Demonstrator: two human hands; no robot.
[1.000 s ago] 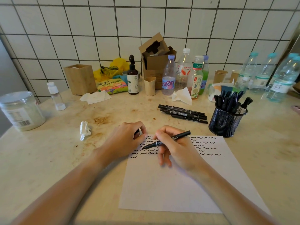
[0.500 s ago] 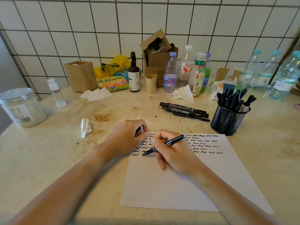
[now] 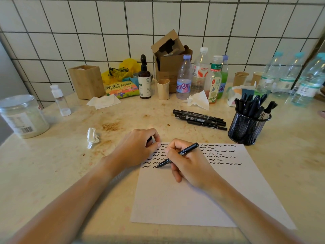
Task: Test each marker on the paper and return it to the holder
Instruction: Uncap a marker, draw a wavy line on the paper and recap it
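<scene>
Stained table (image 3: pixel 52 173) under paper (image 3: pixel 184 199), markers (image 3: pixel 200 119)

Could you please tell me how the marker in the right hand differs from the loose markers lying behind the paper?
The marker in the right hand is gripped and tilted, its tip on the paper; the loose markers lie flat on the table, untouched. The held marker is uncapped at its writing end; the loose markers look capped. The held one is alone; the loose ones lie bunched side by side. Both are black with pale print on the barrel.

We see soft, even daylight, faint shadows under the forearms, wide-angle bending of the tile lines (image 3: pixel 105 32), slightly blurred edges.
</scene>
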